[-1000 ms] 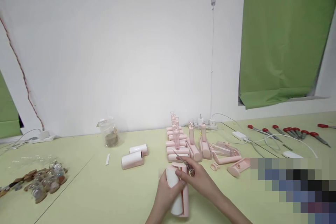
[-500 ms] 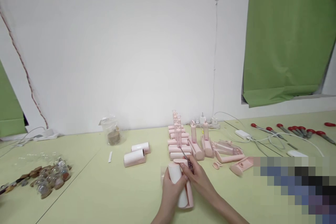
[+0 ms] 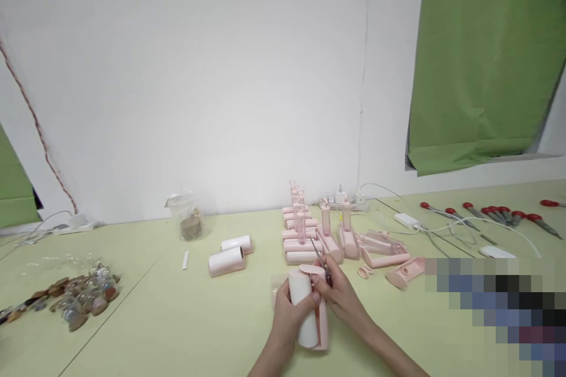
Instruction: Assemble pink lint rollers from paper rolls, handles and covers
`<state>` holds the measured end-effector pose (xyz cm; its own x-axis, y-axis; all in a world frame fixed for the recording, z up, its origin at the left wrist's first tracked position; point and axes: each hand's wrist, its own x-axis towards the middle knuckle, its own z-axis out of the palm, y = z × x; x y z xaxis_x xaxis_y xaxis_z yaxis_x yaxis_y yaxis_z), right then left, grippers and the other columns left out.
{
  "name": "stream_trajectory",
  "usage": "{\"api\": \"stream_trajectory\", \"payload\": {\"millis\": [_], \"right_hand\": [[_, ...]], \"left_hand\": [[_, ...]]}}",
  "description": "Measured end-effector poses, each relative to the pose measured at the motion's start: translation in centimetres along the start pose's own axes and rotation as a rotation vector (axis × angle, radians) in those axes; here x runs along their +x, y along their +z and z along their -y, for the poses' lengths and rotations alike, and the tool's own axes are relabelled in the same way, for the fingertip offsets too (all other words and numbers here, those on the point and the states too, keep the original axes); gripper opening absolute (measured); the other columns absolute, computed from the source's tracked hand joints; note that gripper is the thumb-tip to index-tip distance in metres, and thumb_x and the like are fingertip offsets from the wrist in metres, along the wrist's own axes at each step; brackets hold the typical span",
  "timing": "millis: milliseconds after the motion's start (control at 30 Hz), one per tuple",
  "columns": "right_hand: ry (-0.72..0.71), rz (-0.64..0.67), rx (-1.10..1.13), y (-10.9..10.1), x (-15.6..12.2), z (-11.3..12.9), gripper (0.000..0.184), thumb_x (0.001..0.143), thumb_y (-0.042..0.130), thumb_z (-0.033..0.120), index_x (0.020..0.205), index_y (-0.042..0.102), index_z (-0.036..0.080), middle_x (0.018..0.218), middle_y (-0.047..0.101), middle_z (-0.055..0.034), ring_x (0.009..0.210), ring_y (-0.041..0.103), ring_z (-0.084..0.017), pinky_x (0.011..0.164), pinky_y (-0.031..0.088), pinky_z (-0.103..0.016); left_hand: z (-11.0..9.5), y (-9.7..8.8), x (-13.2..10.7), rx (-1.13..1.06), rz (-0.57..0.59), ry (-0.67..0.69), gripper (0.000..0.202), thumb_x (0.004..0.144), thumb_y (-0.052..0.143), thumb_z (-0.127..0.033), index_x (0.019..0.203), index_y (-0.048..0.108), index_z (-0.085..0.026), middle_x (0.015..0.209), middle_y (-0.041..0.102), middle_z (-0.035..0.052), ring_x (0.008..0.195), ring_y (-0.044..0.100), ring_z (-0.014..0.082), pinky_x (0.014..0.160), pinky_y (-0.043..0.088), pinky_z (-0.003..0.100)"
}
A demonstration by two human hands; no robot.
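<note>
My left hand (image 3: 285,318) is closed around a lint roller, whose white roll (image 3: 306,330) stands nearly upright beside its pink shell (image 3: 323,324). Its pink end cap (image 3: 312,270) sits tilted at the top, where the thumb of my right hand (image 3: 347,297) presses. Between that hand's fingers is a screwdriver (image 3: 317,250); its thin shaft points up and left, and its handle is mostly hidden. Behind my hands stand clear pink heart-topped tubes (image 3: 301,227) among a row of pink-and-white rollers (image 3: 303,257).
Two white rolls (image 3: 226,261) lie to the left, near a plastic bag (image 3: 190,224). Glass domes (image 3: 79,300) cluster at far left. Pink shell parts (image 3: 404,274), white cables (image 3: 446,224) and red-handled tools (image 3: 499,215) spread across the right.
Both hands and the roller have shifted slightly right. The screwdriver shaft has swung more upright, and the camera view has tilted a little.
</note>
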<state>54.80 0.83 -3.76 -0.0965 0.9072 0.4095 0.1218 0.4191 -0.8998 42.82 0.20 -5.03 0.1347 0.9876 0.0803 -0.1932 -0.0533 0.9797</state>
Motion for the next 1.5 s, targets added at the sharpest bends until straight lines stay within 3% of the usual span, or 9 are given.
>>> {"api": "stream_trajectory", "payload": {"millis": [333, 500, 633, 867, 1000, 1133, 1233, 1367, 1500], "right_hand": [[0.101, 0.153, 0.072, -1.0, -0.1, 1.2, 0.018, 0.061, 0.05, 0.013, 0.072, 0.038, 0.02, 0.06, 0.035, 0.0066, 0.052, 0.031, -0.007, 0.044, 0.026, -0.016], [0.332, 0.215, 0.242, -1.2, -1.2, 1.9, 0.027, 0.06, 0.057, 0.029, 0.075, 0.036, 0.022, 0.056, 0.031, 0.009, 0.042, 0.018, -0.003, 0.036, 0.015, -0.015], [0.389, 0.136, 0.338, -1.4, -2.3, 1.8, 0.033, 0.053, 0.062, 0.033, 0.073, 0.039, 0.021, 0.054, 0.036, 0.0089, 0.039, 0.021, -0.002, 0.036, 0.015, -0.014], [0.453, -0.385, 0.59, -6.0, -2.5, -1.3, 0.023, 0.057, 0.054, 0.04, 0.065, 0.043, 0.022, 0.039, 0.013, 0.0135, 0.032, 0.002, -0.002, 0.027, 0.01, -0.015], [0.333, -0.533, 0.38, -10.1, -1.8, -1.2, 0.028, 0.065, 0.057, 0.045, 0.071, 0.044, 0.021, 0.042, 0.021, 0.012, 0.032, 0.012, -0.003, 0.03, 0.014, -0.015], [0.331, -0.755, -0.156, -14.6, 0.8, -0.8, 0.033, 0.066, 0.053, 0.051, 0.07, 0.042, 0.02, 0.045, 0.04, 0.0068, 0.034, 0.029, -0.007, 0.034, 0.021, -0.02], [0.368, -0.775, -0.43, -17.3, 3.4, -1.6, 0.036, 0.065, 0.051, 0.054, 0.06, 0.044, 0.019, 0.045, 0.045, 0.0026, 0.038, 0.035, -0.01, 0.04, 0.028, -0.025], [0.417, -0.687, -0.545, -18.9, 5.2, -3.1, 0.037, 0.058, 0.06, 0.051, 0.049, 0.047, 0.018, 0.041, 0.047, -0.0012, 0.045, 0.045, -0.018, 0.05, 0.033, -0.03], [0.402, -0.752, -0.622, -18.7, 5.0, -3.8, 0.04, 0.058, 0.059, 0.05, 0.075, 0.057, 0.015, 0.051, 0.053, -0.005, 0.057, 0.051, -0.026, 0.058, 0.035, -0.037]], "left_hand": [[-1.4, -0.5, -0.6, 0.024, 0.128, 0.088, 0.035, 0.05, 0.072, -0.029, 0.079, 0.061, -0.013, 0.072, 0.061, 0.0028, 0.065, 0.051, 0.0142, 0.06, 0.041, 0.022], [-1.3, -0.3, -1.0, -0.094, 0.235, -0.01, 0.042, 0.051, 0.074, -0.031, 0.087, 0.061, -0.013, 0.077, 0.062, 0.0036, 0.069, 0.054, 0.0159, 0.061, 0.042, 0.023], [-0.6, 0.1, -1.2, -0.174, 0.307, -0.057, 0.043, 0.049, 0.076, -0.027, 0.087, 0.061, -0.013, 0.076, 0.062, 0.004, 0.069, 0.056, 0.0159, 0.061, 0.044, 0.023], [-2.7, -2.0, -0.7, -0.664, -0.15, -0.157, 0.029, 0.062, 0.064, -0.034, 0.081, 0.049, -0.019, 0.062, 0.061, 0.0019, 0.068, 0.061, 0.019, 0.065, 0.048, 0.032], [-3.1, -2.7, -0.4, -0.675, -0.103, -0.202, 0.023, 0.065, 0.062, -0.031, 0.079, 0.049, -0.019, 0.058, 0.057, -0.0004, 0.055, 0.057, 0.014, 0.058, 0.048, 0.028], [-3.1, -2.6, -0.4, -0.663, -0.068, -0.232, 0.021, 0.067, 0.06, -0.031, 0.079, 0.049, -0.018, 0.058, 0.056, -0.0009, 0.051, 0.054, 0.0114, 0.056, 0.048, 0.026], [-3.3, -2.8, -0.4, -0.661, -0.093, -0.213, 0.02, 0.067, 0.06, -0.029, 0.08, 0.049, -0.018, 0.058, 0.055, -0.0014, 0.05, 0.053, 0.0107, 0.055, 0.047, 0.025], [-3.6, -3.2, -0.6, -0.634, -0.09, -0.173, 0.021, 0.067, 0.06, -0.03, 0.081, 0.048, -0.018, 0.057, 0.054, -0.0018, 0.049, 0.052, 0.0103, 0.054, 0.047, 0.025], [-3.9, -3.5, -0.4, -0.599, -0.141, -0.138, 0.024, 0.066, 0.061, -0.03, 0.082, 0.046, -0.019, 0.056, 0.053, -0.0032, 0.047, 0.051, 0.0091, 0.052, 0.045, 0.023]]}}
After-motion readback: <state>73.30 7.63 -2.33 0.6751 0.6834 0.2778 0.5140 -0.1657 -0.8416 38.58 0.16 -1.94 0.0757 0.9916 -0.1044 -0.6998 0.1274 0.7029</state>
